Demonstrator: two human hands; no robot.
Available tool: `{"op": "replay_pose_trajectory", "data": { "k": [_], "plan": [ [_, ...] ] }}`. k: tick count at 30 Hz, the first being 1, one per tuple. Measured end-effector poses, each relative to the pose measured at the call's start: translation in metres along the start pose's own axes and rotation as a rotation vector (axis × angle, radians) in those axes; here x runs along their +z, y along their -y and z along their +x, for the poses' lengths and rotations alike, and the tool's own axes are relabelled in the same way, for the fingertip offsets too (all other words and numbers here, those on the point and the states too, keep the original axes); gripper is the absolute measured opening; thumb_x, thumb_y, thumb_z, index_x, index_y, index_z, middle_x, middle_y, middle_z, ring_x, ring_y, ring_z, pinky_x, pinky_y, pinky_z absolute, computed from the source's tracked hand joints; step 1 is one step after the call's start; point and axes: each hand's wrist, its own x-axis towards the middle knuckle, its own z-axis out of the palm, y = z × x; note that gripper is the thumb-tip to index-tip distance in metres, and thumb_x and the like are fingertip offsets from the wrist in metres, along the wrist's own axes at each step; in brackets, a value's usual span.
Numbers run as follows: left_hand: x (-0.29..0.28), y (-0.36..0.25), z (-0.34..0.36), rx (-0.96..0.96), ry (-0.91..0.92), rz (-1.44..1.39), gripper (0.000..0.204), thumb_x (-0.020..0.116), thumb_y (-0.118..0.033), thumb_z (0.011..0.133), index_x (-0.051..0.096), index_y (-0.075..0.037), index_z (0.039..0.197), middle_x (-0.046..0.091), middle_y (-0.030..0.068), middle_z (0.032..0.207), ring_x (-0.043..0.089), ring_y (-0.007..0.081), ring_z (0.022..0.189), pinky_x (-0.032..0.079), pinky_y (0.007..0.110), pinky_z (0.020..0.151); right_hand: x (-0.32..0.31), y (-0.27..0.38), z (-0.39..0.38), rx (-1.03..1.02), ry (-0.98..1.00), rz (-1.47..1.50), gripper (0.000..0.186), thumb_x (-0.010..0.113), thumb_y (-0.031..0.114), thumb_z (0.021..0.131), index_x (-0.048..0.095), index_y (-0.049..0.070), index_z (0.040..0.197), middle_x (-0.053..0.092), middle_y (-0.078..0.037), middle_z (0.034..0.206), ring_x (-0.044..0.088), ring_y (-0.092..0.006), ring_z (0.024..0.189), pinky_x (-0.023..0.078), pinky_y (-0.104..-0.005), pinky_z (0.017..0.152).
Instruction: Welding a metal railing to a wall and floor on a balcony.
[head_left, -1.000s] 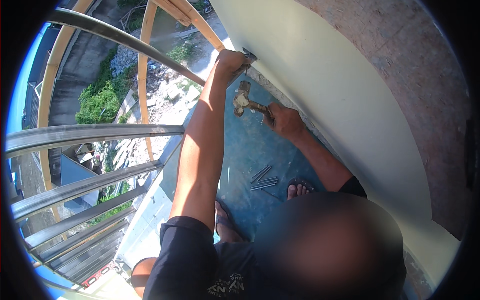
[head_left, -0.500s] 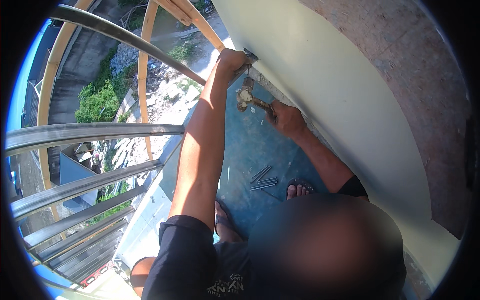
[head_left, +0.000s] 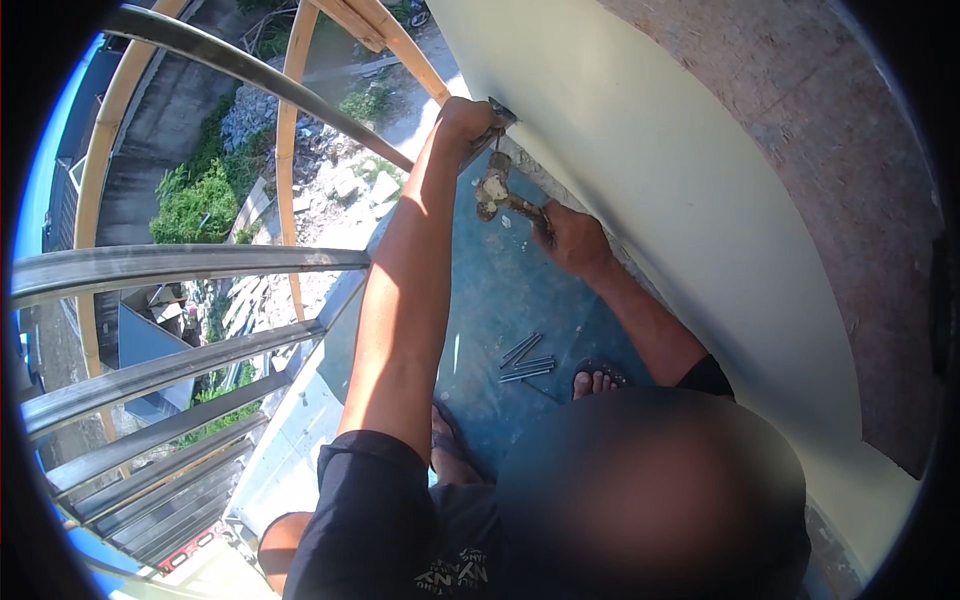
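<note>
Scuffed blue floor (head_left: 470,310); right hand (head_left: 577,240) holds brown mortar-crusted hammer (head_left: 491,190) short, likely for control; left hand (head_left: 466,119) curled, contents unclear.

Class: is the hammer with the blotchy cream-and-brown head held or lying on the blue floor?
Held: the right hand grips the blotchy hammer by its handle, its head near the left hand.
</note>
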Motion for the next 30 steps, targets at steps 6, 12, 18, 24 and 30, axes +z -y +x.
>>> {"op": "replay_pose_trajectory", "data": {
  "k": [6, 12, 18, 24, 30],
  "plan": [
    [-0.002, -0.009, -0.01, -0.094, 0.051, -0.126, 0.015, 0.077, -0.01, 0.078, 0.068, -0.001, 0.069, 0.061, 0.0049, 0.063, 0.049, 0.0127, 0.05, 0.036, 0.029, 0.047, 0.001, 0.003, -0.002, 0.064, 0.032, 0.027, 0.026, 0.07, 0.026, 0.084, 0.053, 0.007, 0.089, 0.067, -0.015, 0.077, 0.067, -0.0356, 0.066, 0.054, -0.0471, 0.056],
    [0.002, -0.014, -0.014, -0.056, 0.014, -0.067, 0.014, 0.078, -0.011, 0.077, 0.07, -0.001, 0.07, 0.061, 0.0055, 0.064, 0.047, 0.0122, 0.049, 0.034, 0.03, 0.046, 0.003, 0.002, 0.003, 0.014, -0.001, -0.001, 0.026, 0.07, 0.026, 0.084, 0.053, 0.007, 0.089, 0.066, -0.013, 0.07, 0.067, -0.0357, 0.063, 0.054, -0.0471, 0.055],
    [-0.003, -0.018, -0.019, -0.049, 0.06, -0.037, 0.015, 0.076, -0.011, 0.078, 0.068, -0.003, 0.068, 0.055, 0.0037, 0.06, 0.045, 0.0126, 0.05, 0.033, 0.031, 0.048, -0.006, 0.006, -0.003, -0.007, -0.018, 0.037, 0.025, 0.07, 0.026, 0.085, 0.053, 0.008, 0.089, 0.065, -0.012, 0.069, 0.066, -0.0355, 0.062, 0.053, -0.0465, 0.054],
    [-0.007, -0.012, -0.016, -0.164, 0.062, -0.181, 0.01, 0.072, -0.008, 0.08, 0.067, -0.005, 0.073, 0.051, 0.0023, 0.059, 0.04, 0.0126, 0.048, 0.03, 0.03, 0.047, -0.012, 0.005, -0.011, -0.01, 0.014, 0.023, 0.024, 0.069, 0.026, 0.085, 0.053, 0.008, 0.089, 0.065, -0.012, 0.067, 0.066, -0.0355, 0.061, 0.053, -0.0465, 0.053],
    [-0.004, -0.008, -0.012, -0.139, 0.021, -0.169, 0.01, 0.071, -0.008, 0.082, 0.067, -0.004, 0.074, 0.052, 0.0021, 0.059, 0.041, 0.0128, 0.047, 0.031, 0.03, 0.048, -0.007, 0.005, -0.007, -0.012, 0.011, 0.013, 0.024, 0.069, 0.025, 0.085, 0.052, 0.008, 0.09, 0.065, -0.012, 0.067, 0.066, -0.0361, 0.062, 0.053, -0.0473, 0.054]
  ]
}}
